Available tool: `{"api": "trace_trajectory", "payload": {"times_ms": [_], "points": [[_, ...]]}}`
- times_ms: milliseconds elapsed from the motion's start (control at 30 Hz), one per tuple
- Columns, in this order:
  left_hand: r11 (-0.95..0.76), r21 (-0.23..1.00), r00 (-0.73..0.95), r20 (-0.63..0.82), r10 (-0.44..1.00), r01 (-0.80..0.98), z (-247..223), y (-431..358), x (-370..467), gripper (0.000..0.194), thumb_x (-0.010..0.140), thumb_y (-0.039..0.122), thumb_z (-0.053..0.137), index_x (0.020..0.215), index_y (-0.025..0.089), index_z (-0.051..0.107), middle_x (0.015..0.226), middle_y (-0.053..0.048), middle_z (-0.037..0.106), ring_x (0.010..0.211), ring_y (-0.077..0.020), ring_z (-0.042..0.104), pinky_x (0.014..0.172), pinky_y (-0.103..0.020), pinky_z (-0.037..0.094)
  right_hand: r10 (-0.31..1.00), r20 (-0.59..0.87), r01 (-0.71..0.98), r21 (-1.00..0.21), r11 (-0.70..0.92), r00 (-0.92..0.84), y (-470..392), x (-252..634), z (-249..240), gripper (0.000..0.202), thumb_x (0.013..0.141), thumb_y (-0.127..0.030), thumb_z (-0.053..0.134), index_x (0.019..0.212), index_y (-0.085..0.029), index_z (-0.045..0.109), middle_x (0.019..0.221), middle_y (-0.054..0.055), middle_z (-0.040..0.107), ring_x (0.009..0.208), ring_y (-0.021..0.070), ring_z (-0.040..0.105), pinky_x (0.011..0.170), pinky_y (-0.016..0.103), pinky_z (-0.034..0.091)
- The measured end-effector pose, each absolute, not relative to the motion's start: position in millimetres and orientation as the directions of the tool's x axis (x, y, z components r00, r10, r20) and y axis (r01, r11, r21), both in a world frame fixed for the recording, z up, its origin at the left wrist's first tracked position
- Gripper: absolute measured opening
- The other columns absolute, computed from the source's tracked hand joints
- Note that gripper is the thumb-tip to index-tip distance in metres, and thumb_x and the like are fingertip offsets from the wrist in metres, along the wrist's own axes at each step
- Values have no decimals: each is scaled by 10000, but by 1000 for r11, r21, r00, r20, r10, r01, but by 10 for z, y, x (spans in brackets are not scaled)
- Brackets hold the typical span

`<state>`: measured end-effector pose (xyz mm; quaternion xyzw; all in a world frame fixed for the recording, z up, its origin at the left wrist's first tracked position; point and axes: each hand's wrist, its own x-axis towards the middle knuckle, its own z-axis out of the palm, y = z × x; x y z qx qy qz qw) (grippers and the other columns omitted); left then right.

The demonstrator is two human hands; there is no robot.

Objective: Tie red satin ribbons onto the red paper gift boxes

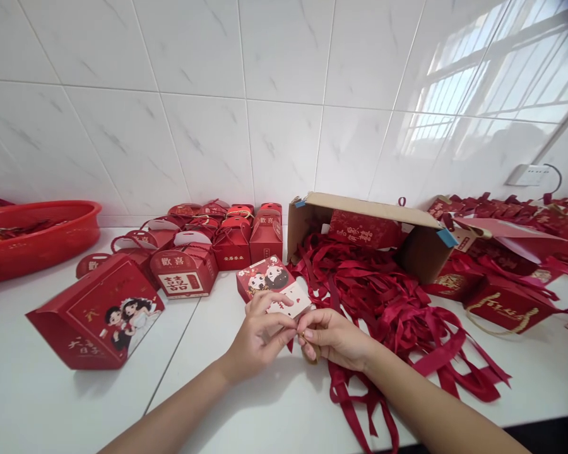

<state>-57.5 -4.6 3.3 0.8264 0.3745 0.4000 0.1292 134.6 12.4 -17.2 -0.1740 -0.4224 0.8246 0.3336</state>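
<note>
A small red and white box (pixel 271 284) with cartoon faces lies tilted on the white counter, just beyond my hands. My left hand (pixel 264 328) is against its near side, thumb and index finger pinched at the box's lower right corner. My right hand (pixel 329 337) meets those fingertips, its thumb and fingers closed on a gold ribbon (pixel 311 350) that hangs below them. What the left fingertips pinch is too small to make out. A heap of dark red ribbons (pixel 373 296) lies beside my right hand, spilling from a cardboard box (pixel 369 205) on its side.
A larger red box (pixel 97 312) with a couple printed on it stands at the left. Several small red gift boxes (pixel 184 265) are grouped behind it. A red basin (pixel 38 243) sits at the far left; more red boxes (pixel 508 306) crowd the right. A tiled wall (pixel 284 151) backs the counter (pixel 199 391).
</note>
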Motion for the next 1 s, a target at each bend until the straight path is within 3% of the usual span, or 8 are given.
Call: {"api": "trace_trajectory", "payload": {"times_ms": [200, 333, 467, 533, 633, 767, 1000], "points": [[-602, 536, 391, 463, 796, 591, 19, -35, -571, 218, 822, 372, 591, 675, 226, 659, 1085, -69, 579, 1111, -270, 440, 976, -498, 326, 623, -39, -357, -790, -498, -782, 61, 1354, -151, 189, 680, -238, 799, 781, -127, 684, 673, 6, 650, 502, 63, 591, 501, 182, 437], [-631, 436, 450, 453, 770, 641, 54, 52, -687, 295, 714, 471, 689, 877, 230, 640, 1162, -91, 553, 1129, -284, 425, 977, -488, 347, 646, 50, -419, -799, -431, -761, 25, 1366, -122, 157, 712, -239, 774, 794, -142, 683, 703, 19, 662, 523, 75, 600, 517, 197, 452], [-732, 244, 662, 313, 680, 636, 162, 72, -873, 521, 717, 289, 668, 1218, 291, 528, 1380, -87, 413, 1283, -316, 305, 1030, -489, 302, 799, 168, -607, -743, -283, -578, 56, 1441, -43, 96, 745, -227, 745, 786, -187, 668, 725, -2, 661, 570, 66, 592, 540, 176, 454], [-724, 191, 681, 246, 690, 663, 181, 69, -924, 554, 738, 206, 602, 1266, 338, 494, 1416, -66, 385, 1314, -329, 279, 1018, -509, 300, 855, 165, -660, -711, -243, -492, 91, 1478, -12, 96, 740, -212, 746, 786, -200, 662, 722, -13, 648, 621, 68, 593, 580, 169, 461], [-704, 150, 666, 236, 708, 695, 156, 79, -920, 536, 760, 205, 563, 1271, 351, 497, 1411, -68, 406, 1309, -346, 299, 999, -540, 295, 883, 129, -699, -666, -259, -451, 136, 1498, -4, 137, 718, -199, 758, 807, -216, 655, 741, -22, 632, 692, 79, 586, 632, 179, 464], [-727, 163, 694, 220, 686, 667, 128, 91, -868, 721, 638, 207, 647, 1321, 321, 446, 1411, -79, 419, 1313, -366, 295, 1029, -553, 255, 882, 98, -718, -626, -306, -461, 155, 1492, -29, 155, 716, -191, 750, 819, -229, 640, 771, -30, 613, 695, 78, 555, 647, 199, 452], [-696, 182, 673, 179, 718, 695, 69, 134, -888, 521, 687, 530, 687, 1153, 311, 605, 1392, -94, 461, 1306, -366, 345, 1036, -586, 210, 893, 49, -717, -616, -326, -448, 166, 1499, -35, 205, 688, -196, 766, 828, -242, 624, 758, -41, 591, 671, 82, 534, 629, 214, 434]]}}
